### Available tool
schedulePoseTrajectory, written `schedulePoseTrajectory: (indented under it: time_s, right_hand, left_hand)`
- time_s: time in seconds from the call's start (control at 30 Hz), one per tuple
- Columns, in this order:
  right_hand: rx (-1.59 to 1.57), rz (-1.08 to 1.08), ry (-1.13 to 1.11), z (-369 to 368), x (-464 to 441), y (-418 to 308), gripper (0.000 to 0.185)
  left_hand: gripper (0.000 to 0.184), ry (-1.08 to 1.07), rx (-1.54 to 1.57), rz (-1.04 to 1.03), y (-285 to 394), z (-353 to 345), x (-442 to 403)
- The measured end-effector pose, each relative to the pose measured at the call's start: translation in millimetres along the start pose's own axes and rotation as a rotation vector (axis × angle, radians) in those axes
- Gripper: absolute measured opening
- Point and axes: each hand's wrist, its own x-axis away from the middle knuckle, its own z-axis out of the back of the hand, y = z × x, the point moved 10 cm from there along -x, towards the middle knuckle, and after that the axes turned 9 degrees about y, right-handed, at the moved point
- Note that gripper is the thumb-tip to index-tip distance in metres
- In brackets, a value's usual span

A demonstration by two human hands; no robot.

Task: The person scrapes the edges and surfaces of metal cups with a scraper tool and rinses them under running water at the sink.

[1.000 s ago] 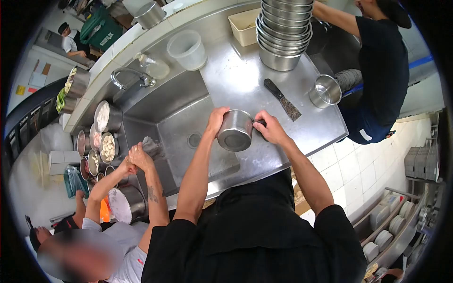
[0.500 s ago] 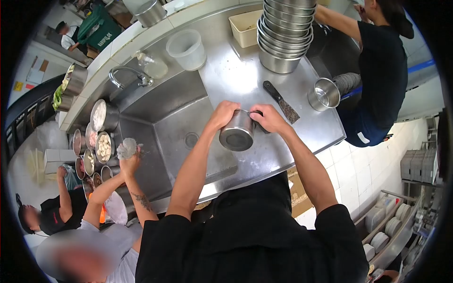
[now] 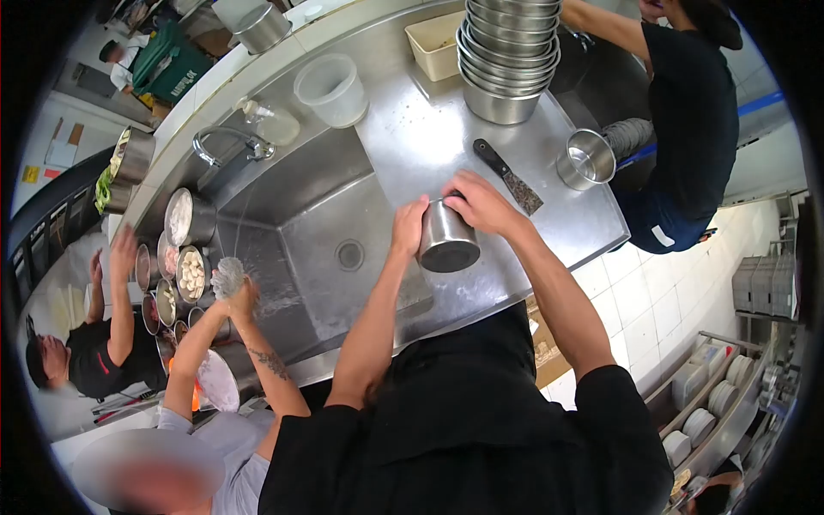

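A small steel pot (image 3: 449, 242) is held over the steel counter by the sink's right edge, tilted so its round base faces me. My left hand (image 3: 410, 225) presses on its left side. My right hand (image 3: 481, 202) is closed at its top right, round the dark handle, which is mostly hidden by the fingers. Beyond my right hand a scraper (image 3: 508, 177) with a black handle and stained blade lies on the counter. Further right stands an empty steel pot (image 3: 586, 160).
A tall stack of steel bowls (image 3: 508, 73), a cream bin (image 3: 435, 45) and a translucent bucket (image 3: 331, 91) stand behind. At left, a co-worker's wet hands (image 3: 238, 296) are over the sink (image 3: 330, 283), near food pots (image 3: 190, 275). Another co-worker (image 3: 691, 129) stands at right.
The pot has moved slightly right and turned in my hands. My right hand has shifted over its top. The co-worker at far left has raised both hands.
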Motion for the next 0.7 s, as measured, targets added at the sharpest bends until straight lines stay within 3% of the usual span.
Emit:
schedulePoseTrajectory:
  time_s: [0.07,0.17,0.2,0.23,0.3,0.33,0.43,0.47,0.5,0.57,0.6,0.7]
  right_hand:
    - [0.01,0.113,-0.072,-17,-12,-16,0.011]
    - [-0.045,-0.003,-0.07,-13,-3,6,0.012]
    - [-0.015,-0.055,-0.108,-15,8,22,0.013]
    - [-0.006,-0.051,-0.106,-15,10,20,0.013]
    - [-0.085,-0.136,-0.009,-16,15,23,0.014]
    - [-0.026,0.017,-0.003,-16,4,0,0.015]
    - [-0.064,-0.036,-0.08,-21,-8,2,0.017]
    - [-0.053,-0.137,-0.124,-17,-4,11,0.017]
    - [-0.041,-0.129,-0.118,-9,-2,17,0.017]
    - [-0.159,-0.259,-0.083,-15,20,44,0.015]
    - [-0.183,-0.316,-0.028,-14,28,52,0.013]
    - [-0.261,-0.449,0.088,-14,55,86,0.012]
  left_hand:
    - [0.042,-0.12,-0.191,-0.214,27,-16,-4]
    - [0.042,-0.062,-0.137,-0.137,23,4,-10]
    - [0.042,0.068,0.048,-0.084,39,12,2]
    - [0.042,0.065,0.055,-0.091,39,13,-4]
    - [0.041,-0.055,-0.203,-0.121,29,9,-7]
    - [0.041,-0.097,-0.258,-0.174,35,-2,-5]
    - [0.039,-0.215,-0.256,-0.287,56,-19,-1]
    - [0.041,-0.205,-0.317,-0.106,35,-14,-8]
    - [0.041,-0.208,-0.311,-0.119,34,-16,-13]
    - [0.046,-0.183,0.143,0.134,5,-8,-11]
    - [0.049,-0.277,0.195,0.172,-7,-10,-12]
    - [0.053,-0.188,0.39,0.235,-19,-3,5]
